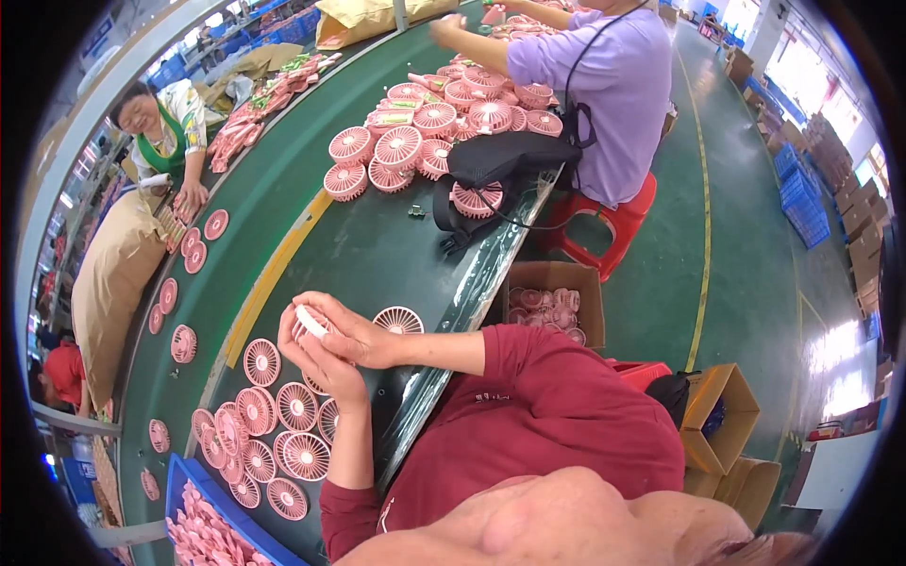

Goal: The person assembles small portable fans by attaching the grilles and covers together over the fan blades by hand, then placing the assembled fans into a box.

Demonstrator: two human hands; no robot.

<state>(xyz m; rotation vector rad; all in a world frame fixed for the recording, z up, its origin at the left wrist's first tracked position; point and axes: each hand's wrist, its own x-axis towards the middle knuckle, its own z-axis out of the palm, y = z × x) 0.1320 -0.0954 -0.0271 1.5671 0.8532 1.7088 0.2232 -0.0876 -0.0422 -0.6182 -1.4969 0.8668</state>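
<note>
Both my hands are closed around one round pink fan part (310,322) with a pale rim, held above the green work surface (377,250). My right hand (363,336) grips it from the right side, and my left hand (326,373) is on its left and underneath; the fingers cover much of it. Just right of my hands lies a single pink fan grille (399,321). Several more round grilles (297,406) lie loose and overlapping below my left hand, some partly hidden by my wrist.
A blue crate (226,530) of pink parts stands near left. Pink handheld fans (398,148) are heaped ahead, beside a black bag (514,157). Past yellow tape (274,274), grilles lie on a green belt (222,292). Co-workers sit ahead and across; a cardboard box (592,302) stands right.
</note>
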